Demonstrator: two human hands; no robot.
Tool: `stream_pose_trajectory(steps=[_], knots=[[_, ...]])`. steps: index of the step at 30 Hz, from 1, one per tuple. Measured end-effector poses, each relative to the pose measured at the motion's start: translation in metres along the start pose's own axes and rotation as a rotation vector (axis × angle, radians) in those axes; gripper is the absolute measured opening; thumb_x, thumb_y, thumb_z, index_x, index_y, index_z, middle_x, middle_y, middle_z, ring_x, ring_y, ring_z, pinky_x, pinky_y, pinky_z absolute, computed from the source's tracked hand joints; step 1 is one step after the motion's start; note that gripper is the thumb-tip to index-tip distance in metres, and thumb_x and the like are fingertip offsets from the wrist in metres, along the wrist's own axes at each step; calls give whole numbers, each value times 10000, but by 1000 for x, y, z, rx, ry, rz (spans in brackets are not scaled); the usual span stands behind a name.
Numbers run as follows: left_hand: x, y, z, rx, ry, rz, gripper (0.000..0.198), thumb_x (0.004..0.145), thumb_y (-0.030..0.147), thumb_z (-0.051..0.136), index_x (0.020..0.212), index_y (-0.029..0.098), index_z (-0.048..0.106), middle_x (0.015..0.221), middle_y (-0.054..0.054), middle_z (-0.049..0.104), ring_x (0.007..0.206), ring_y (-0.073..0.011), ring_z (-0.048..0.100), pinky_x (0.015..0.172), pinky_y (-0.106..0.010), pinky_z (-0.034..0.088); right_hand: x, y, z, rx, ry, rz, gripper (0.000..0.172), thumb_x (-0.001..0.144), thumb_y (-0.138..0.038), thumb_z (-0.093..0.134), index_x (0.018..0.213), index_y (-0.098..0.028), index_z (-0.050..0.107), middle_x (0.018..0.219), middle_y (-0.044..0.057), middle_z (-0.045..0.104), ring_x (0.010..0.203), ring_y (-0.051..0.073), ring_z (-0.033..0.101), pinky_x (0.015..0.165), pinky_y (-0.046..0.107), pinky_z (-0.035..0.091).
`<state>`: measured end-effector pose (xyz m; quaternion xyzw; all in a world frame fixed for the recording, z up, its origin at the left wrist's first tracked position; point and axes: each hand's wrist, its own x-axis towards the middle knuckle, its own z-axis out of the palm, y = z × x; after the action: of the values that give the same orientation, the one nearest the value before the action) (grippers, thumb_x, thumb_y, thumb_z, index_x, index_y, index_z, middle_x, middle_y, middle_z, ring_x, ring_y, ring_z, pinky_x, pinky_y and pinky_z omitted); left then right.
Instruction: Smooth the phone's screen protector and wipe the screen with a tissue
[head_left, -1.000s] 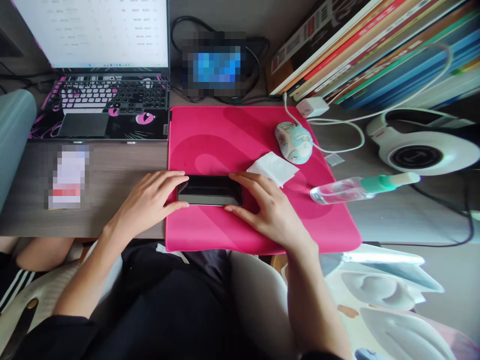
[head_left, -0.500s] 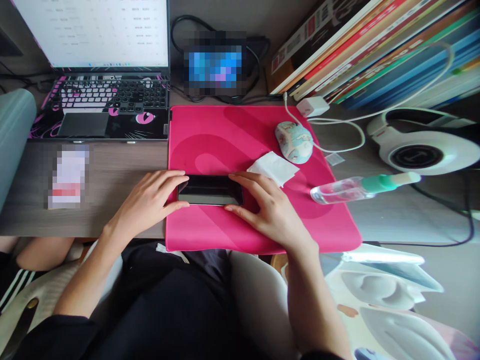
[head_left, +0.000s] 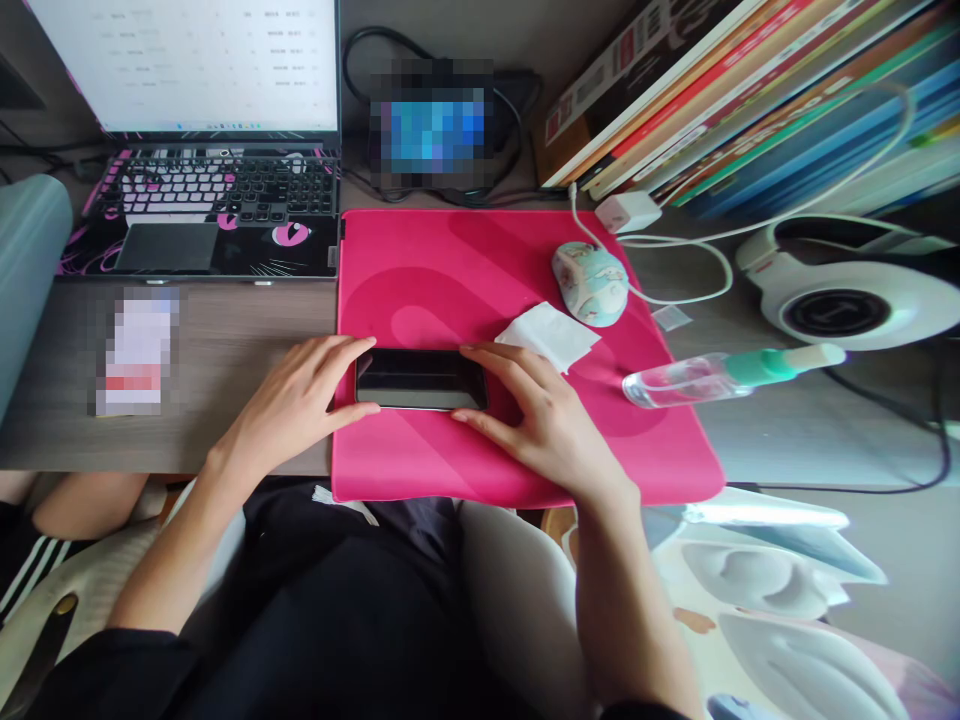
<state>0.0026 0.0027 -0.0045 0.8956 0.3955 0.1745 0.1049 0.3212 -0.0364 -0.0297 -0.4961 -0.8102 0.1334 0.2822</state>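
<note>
Phone [head_left: 421,379] pinned flat on pink mat [head_left: 420,270], left hand [head_left: 296,405] and right hand [head_left: 544,420] loosely pinching its ends, wipe [head_left: 547,335] beside; likely next: steadying grip, free hand fetching it.

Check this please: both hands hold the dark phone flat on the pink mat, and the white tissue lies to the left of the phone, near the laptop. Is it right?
Not quite. In the head view both the left hand and the right hand do hold the phone flat on the pink mat, but the white tissue lies to its right, near the mouse.
</note>
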Motion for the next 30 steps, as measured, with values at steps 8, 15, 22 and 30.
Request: stream_pose_trajectory(steps=[8,15,22,30], knots=[[1,0,-1,10,9,22,637,1034,447,716,1572,233,450,1475,-149,651,1342,-321,652,1140,-490,529,0,1,0,-4,-6,1,601,1031,-535,663,1570,-308,521,1434,152,680,1323,373,661,1112,607,557],[1,-1,-1,2,2,25,661,1018,466,730,1577,256,446,1490,-137,645,1356,-318,650,1152,-475,524,0,1,0,-1,-7,6,605,1029,-542,663,1569,-310,523,1437,148,679,1318,372,662,1112,600,557],[1,0,-2,13,4,28,651,1015,454,734,1558,221,461,1479,-146,652,1346,-315,655,1147,-465,526,-1,2,0,2,-7,-3,608,1023,-511,685,1569,-295,525,1440,148,680,1321,365,662,1111,575,557],[1,-2,0,36,3,53,625,1028,455,727,1560,234,483,1479,-144,660,1334,-312,663,1149,-473,524,0,0,0,-1,-2,-5,612,1028,-526,672,1580,-317,513,1440,140,683,1326,367,663,1107,575,560]])
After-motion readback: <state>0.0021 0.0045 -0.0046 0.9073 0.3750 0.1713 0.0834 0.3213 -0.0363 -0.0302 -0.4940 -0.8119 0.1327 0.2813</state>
